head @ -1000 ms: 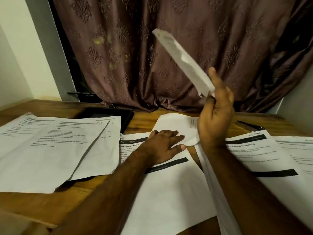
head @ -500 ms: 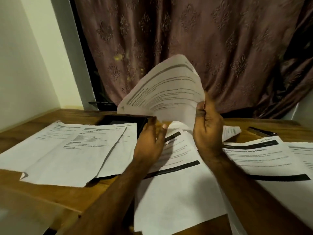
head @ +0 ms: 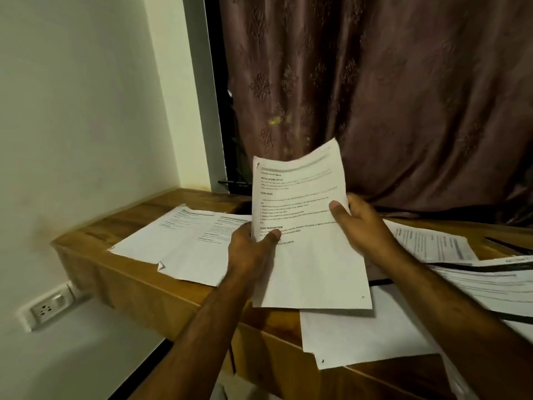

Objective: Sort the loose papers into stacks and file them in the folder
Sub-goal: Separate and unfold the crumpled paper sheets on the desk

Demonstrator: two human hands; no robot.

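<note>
Held sheet: a printed sheet point(head: 302, 226) is standing nearly upright at the centre of the frame, lifted above the desk, its top edge curling slightly, with bold headings and lines of text facing the camera.
Left hand: the left hand point(head: 253, 249) is pinching the sheet's left edge, thumb lying on the printed face, fingers behind; its grip is grasping the sheet.
Right hand: the right hand point(head: 363, 223) is holding the sheet's right edge, thumb pressing on the front; its grip is also grasping the sheet.
Left stack: overlapping printed pages point(head: 187, 241) are lying flat at centre left, one corner dog-eared.
Lower sheets: blank-looking sheets point(head: 360, 333) are overhanging the desk's near edge at lower centre.
Right papers: more printed pages point(head: 432, 243) are spreading toward the right edge of the frame.
Desk: a wooden desk point(head: 138, 281) is carrying all the papers.
Surroundings: a patterned brown curtain point(head: 375, 96) is hanging at the upper right; a wall socket point(head: 47, 310) is sitting at lower left.
</note>
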